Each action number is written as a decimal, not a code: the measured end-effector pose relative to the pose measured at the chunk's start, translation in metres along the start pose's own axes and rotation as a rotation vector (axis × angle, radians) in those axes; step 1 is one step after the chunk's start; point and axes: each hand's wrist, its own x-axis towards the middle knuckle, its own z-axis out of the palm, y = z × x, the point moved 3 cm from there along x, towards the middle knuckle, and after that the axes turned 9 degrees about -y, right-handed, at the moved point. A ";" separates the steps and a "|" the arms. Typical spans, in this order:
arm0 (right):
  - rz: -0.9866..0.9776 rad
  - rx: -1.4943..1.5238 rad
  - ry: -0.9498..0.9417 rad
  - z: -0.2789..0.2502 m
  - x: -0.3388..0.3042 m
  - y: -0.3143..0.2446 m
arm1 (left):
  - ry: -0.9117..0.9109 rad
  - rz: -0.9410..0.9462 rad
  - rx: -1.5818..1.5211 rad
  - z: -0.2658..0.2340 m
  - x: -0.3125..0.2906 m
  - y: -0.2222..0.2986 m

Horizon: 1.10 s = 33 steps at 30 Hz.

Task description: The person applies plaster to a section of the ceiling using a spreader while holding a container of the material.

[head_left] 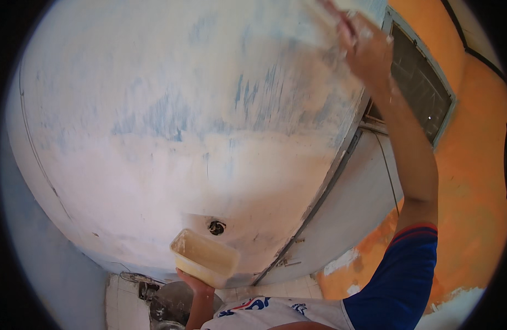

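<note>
My left hand (197, 282) supports a cream rectangular plastic tub (209, 270) from below, fingers curled against its base. The tub is tilted, and pale smears coat its inside. High at the upper right, my right hand (369, 50) is closed round a blurred flat tool (331, 12) close to the wall. Motion and the top edge of the view hide the tool's exact kind. White paste marks the right hand's knuckles. The wall (171, 170) in front is coated in patchy white, with bluish streaks showing through its upper part.
A round hole with wires (216, 227) opens in the wall just above the tub. On the right are a framed dark panel (421, 82), a hanging cable (386, 165) and an orange wall (473, 165). A grey bucket-like container (176, 302) stands on the pale tiled floor (121, 302) below.
</note>
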 end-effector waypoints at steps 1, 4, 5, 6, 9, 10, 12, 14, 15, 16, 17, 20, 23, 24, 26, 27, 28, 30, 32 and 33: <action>-0.091 0.006 0.204 0.003 0.012 0.006 | 0.010 -0.002 0.006 0.003 -0.001 0.000; -0.262 -0.166 -0.120 0.053 -0.030 -0.022 | 0.068 0.031 0.029 0.000 -0.004 0.000; -0.442 -0.335 -0.069 0.065 -0.060 -0.060 | 0.046 0.038 0.020 -0.006 -0.002 0.001; -0.598 -0.188 -0.060 0.059 -0.089 -0.100 | 0.022 0.045 0.010 -0.016 0.000 0.001; -0.751 0.080 -0.198 0.037 -0.175 -0.177 | 0.014 0.051 0.027 -0.016 -0.001 -0.001; -0.780 0.239 -0.283 0.028 -0.181 -0.185 | 0.021 0.053 0.043 -0.013 -0.002 0.000; -0.674 0.357 -0.193 0.014 -0.172 -0.169 | 0.010 0.047 0.040 -0.014 -0.005 0.001; -0.563 0.308 -0.100 -0.002 -0.151 -0.141 | -0.010 0.057 0.047 -0.014 -0.005 0.002; -0.525 0.241 -0.065 -0.006 -0.137 -0.128 | -0.019 0.068 0.060 -0.017 -0.005 0.005; -0.535 0.176 0.032 -0.011 -0.118 -0.117 | -0.028 0.073 0.076 -0.019 -0.006 0.007; -0.530 0.102 0.044 -0.014 -0.102 -0.106 | 0.011 0.073 0.076 -0.020 -0.006 0.008; -0.430 0.063 0.007 -0.003 -0.075 -0.099 | 0.085 0.065 0.073 -0.020 -0.005 0.007; -0.590 -0.053 -0.065 0.042 -0.118 -0.118 | 0.062 0.050 0.080 -0.013 -0.002 0.004; -0.634 -0.022 -0.093 0.054 -0.138 -0.129 | 0.067 0.044 0.090 -0.008 -0.004 0.003; -0.690 -0.063 -0.160 0.050 -0.159 -0.151 | 0.081 0.042 0.105 -0.003 -0.004 0.002; -0.689 -0.011 -0.168 0.046 -0.161 -0.152 | 0.087 0.041 0.113 -0.002 -0.002 0.000; -0.684 0.047 -0.180 0.043 -0.163 -0.153 | 0.100 0.038 0.126 -0.003 -0.003 0.000; -0.666 0.187 -0.182 0.034 -0.164 -0.149 | 0.130 0.021 0.120 -0.004 -0.006 0.001; -0.656 0.333 -0.141 0.011 -0.138 -0.133 | 0.109 0.022 0.099 -0.004 -0.004 0.000; -0.627 0.301 -0.078 0.002 -0.123 -0.125 | 0.082 0.029 0.087 -0.008 -0.006 -0.001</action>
